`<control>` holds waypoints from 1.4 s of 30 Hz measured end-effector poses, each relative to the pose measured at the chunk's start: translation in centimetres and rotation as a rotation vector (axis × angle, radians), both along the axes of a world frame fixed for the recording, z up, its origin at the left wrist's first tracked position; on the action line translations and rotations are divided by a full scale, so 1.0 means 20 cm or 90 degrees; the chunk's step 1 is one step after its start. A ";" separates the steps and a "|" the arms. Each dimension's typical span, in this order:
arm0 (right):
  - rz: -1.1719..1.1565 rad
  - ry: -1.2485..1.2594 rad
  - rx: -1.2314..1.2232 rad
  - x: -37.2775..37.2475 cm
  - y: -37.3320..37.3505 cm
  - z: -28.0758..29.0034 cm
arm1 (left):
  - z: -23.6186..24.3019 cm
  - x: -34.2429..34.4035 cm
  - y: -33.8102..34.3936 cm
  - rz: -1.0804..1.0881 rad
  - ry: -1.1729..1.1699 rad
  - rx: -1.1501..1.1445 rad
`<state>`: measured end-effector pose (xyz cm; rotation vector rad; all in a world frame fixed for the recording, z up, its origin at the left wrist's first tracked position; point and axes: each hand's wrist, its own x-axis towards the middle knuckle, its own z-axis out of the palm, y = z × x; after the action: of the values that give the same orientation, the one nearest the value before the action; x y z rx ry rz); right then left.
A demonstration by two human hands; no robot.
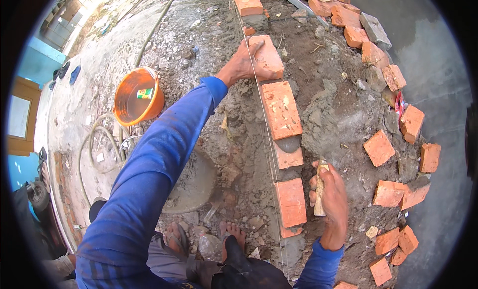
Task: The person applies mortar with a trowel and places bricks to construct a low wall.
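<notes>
My left hand (242, 60) is closed around the near-left side of an orange brick (269, 58) in the brick row, beside a taut string line (267, 120). Just nearer lies another brick (281, 110), with a smooth grey patch (289, 143) at its near end. Right of the row, my right hand (332, 197) wraps round the pale wooden handle of a trowel (319, 192). Its blade cannot be made out against the grey heap of mortar (320, 117) ahead of it. A further brick (291, 202) sits in the row left of that hand.
An orange bucket (158, 101) with a small green-and-white container inside stands at left. A hose (81, 162) coils near it. A round basin of grey mortar (196, 184) is by my feet. Loose bricks (379, 148) lie scattered along the right, beside smooth grey ground (440, 115).
</notes>
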<state>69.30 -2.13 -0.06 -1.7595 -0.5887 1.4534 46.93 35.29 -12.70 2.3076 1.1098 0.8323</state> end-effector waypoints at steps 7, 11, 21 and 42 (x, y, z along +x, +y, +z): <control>0.044 0.012 0.002 -0.09 0.11 0.06 | -0.07 -0.09 0.00 0.023 -0.027 -0.070; 0.090 -0.015 0.034 -0.08 0.27 0.11 | 0.03 -0.04 -0.18 0.052 -0.314 -0.298; 0.380 -0.740 0.128 -0.39 1.48 0.02 | 0.08 -0.06 -0.24 0.065 -0.716 -0.698; 0.504 -1.273 0.316 0.04 1.70 0.06 | 1.33 -1.73 -1.68 0.343 -0.130 -0.507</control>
<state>70.05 31.90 1.11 -2.0262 -2.4432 -0.7362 12.33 1.73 13.99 1.2652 1.6225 0.6139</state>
